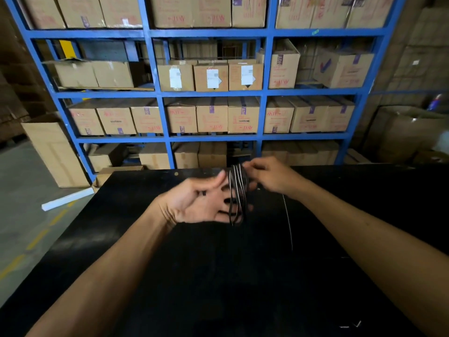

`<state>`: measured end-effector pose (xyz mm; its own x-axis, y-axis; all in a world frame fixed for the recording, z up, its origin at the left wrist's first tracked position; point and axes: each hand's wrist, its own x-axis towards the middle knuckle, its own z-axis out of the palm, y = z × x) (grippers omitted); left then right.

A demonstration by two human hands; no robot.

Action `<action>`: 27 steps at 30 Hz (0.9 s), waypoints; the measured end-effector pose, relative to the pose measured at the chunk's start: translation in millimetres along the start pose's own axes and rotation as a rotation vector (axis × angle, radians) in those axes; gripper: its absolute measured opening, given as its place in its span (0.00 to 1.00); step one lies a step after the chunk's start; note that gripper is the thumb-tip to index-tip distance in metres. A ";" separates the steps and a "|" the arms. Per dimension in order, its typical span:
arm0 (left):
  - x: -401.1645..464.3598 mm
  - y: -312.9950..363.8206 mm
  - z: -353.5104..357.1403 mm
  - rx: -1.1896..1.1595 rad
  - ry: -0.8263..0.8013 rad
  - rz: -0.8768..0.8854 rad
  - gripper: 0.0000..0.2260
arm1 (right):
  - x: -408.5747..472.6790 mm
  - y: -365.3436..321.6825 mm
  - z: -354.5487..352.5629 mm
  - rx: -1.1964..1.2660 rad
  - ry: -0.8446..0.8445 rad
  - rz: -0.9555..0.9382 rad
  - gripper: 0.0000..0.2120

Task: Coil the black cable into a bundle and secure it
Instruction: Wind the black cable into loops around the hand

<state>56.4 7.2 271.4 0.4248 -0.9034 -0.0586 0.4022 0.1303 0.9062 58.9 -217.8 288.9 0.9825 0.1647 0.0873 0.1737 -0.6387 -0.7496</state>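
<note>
The black cable (237,193) is wound in several loops around the fingers of my left hand (201,203), which is held palm up above the black table (218,276). My right hand (269,176) is just right of the loops, fingertips pinching the cable at the top of the coil. A thin loose strand (288,222) trails from under my right wrist down onto the table. The cable's ends are hidden against the dark surface.
Behind the table stands a blue shelving rack (263,93) full of cardboard boxes. A tall carton (54,154) and a white strip (66,199) lie on the grey floor at left. Two small pale bits (349,325) rest near the table's front right.
</note>
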 end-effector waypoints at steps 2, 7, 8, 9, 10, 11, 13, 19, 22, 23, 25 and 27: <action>-1.7 12.5 -3.0 -0.060 0.006 0.085 0.24 | -10.2 7.7 20.6 0.123 -0.018 0.018 0.08; 2.2 23.3 -24.7 -0.074 0.281 0.252 0.21 | -37.5 15.3 62.9 0.124 -0.064 0.057 0.12; 2.5 23.5 -29.7 -0.068 0.342 0.250 0.21 | -41.0 15.2 66.0 0.127 -0.076 0.065 0.12; 3.3 22.8 -34.1 -0.058 0.402 0.243 0.21 | -45.6 13.6 66.2 0.118 -0.087 0.081 0.12; 4.3 20.4 -38.5 -0.036 0.451 0.226 0.19 | -49.2 11.0 63.5 0.093 -0.100 0.100 0.12; 5.6 16.2 -43.6 -0.003 0.496 0.205 0.18 | -52.1 8.2 59.3 0.065 -0.115 0.105 0.12; 7.4 4.8 -54.0 0.067 0.549 0.140 0.18 | -55.4 1.1 47.2 0.026 -0.132 0.090 0.12; 14.9 -24.1 -51.4 0.251 0.374 -0.168 0.22 | -39.3 -17.3 -2.8 0.019 -0.217 0.128 0.12; 18.7 -34.0 -34.8 0.269 0.248 -0.214 0.21 | -22.8 -21.0 -24.4 0.179 -0.252 0.238 0.08; 20.1 -37.4 -30.5 0.266 0.209 -0.221 0.22 | -18.4 -22.2 -29.5 0.296 -0.270 0.312 0.08; 22.5 -42.5 -21.7 0.277 0.144 -0.225 0.23 | -12.6 -22.2 -35.7 0.564 -0.288 0.462 0.08; 25.1 -45.9 -17.1 0.285 0.090 -0.232 0.23 | -10.6 -19.0 -38.4 0.787 -0.276 0.527 0.09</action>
<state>62.5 -14.4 221.1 0.4231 -0.8545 -0.3013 0.2597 -0.2042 0.9439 47.8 -236.2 327.4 0.8533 0.2364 -0.4647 -0.4750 -0.0152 -0.8799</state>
